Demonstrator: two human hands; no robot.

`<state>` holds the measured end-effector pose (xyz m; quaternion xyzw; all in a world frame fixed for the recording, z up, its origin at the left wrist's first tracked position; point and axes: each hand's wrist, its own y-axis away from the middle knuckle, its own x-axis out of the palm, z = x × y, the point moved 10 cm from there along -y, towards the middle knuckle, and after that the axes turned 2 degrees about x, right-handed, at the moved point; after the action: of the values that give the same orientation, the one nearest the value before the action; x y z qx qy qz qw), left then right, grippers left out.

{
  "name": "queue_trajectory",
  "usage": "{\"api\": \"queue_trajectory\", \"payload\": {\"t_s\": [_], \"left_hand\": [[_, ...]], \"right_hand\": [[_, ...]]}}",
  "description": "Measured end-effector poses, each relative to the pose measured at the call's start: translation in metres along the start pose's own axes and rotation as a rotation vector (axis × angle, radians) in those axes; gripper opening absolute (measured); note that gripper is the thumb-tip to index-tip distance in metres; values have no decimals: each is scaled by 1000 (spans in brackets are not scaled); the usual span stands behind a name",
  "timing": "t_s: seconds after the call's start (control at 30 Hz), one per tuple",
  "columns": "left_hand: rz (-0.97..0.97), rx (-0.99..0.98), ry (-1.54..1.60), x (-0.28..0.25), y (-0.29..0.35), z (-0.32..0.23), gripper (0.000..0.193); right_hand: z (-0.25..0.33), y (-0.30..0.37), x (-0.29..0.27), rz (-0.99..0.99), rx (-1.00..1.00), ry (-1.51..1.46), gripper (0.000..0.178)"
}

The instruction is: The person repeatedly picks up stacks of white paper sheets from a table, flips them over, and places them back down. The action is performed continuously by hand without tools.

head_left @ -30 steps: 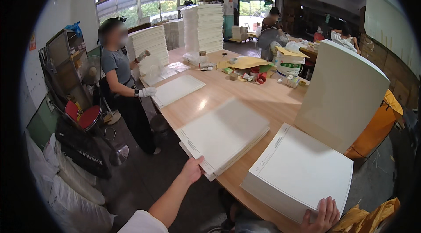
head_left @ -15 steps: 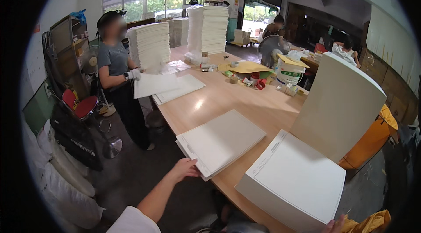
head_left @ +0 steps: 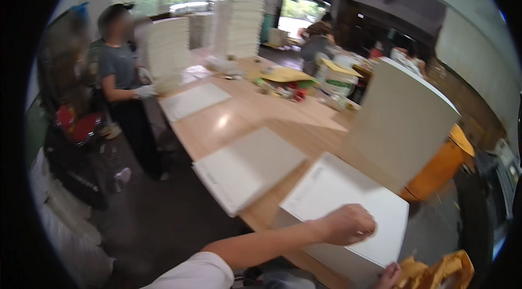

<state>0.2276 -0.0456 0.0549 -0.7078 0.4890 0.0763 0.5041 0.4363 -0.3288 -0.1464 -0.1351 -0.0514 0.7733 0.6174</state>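
Observation:
My left hand (head_left: 350, 225) is over a tall stack of white printed sheets (head_left: 337, 188), its fingers curled in and no sheet visible in them; motion blurs it. Whether it touches the top sheet I cannot tell. At the stack's near right corner is my right hand (head_left: 389, 277), mostly cut off by the lower edge; its visible fingers are stretched out against the stack's side. Left of the tall stack, a low pile of white sheets (head_left: 253, 166) lies at the table's edge, jutting slightly over it.
A high, curved stack of pale sheets (head_left: 405, 125) rises behind the printed one. Across the wooden table (head_left: 239, 117), a gloved co-worker (head_left: 122, 66) stands beside another sheet pile (head_left: 197, 100) and tall paper stacks (head_left: 168, 49). A white bucket (head_left: 334, 79) and yellow cloth (head_left: 457, 267) are also around.
My left hand has left the low pile and swung right over the tall stack. The co-worker's sheet is no longer seen raised in their hands. My view has shifted.

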Motion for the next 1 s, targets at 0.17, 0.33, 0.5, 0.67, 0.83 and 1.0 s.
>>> {"api": "queue_trajectory", "payload": {"t_s": [0.17,0.33,0.5,0.67,0.83,1.0], "left_hand": [[-30,-112,167,19,0,20,13],[-35,-72,122,8,-2,4,17],[124,-171,139,25,-3,12,16],[110,-77,140,17,-9,-3,43],[116,-93,257,14,-9,0,59],[146,-128,372,19,-2,12,54]], "right_hand": [[138,7,21,300,10,588,47],[189,-12,28,263,47,424,44],[202,-3,61,146,-149,231,42],[199,-10,72,193,115,-218,36],[196,-12,80,236,249,-565,33],[197,-15,77,262,233,-534,36]]}}
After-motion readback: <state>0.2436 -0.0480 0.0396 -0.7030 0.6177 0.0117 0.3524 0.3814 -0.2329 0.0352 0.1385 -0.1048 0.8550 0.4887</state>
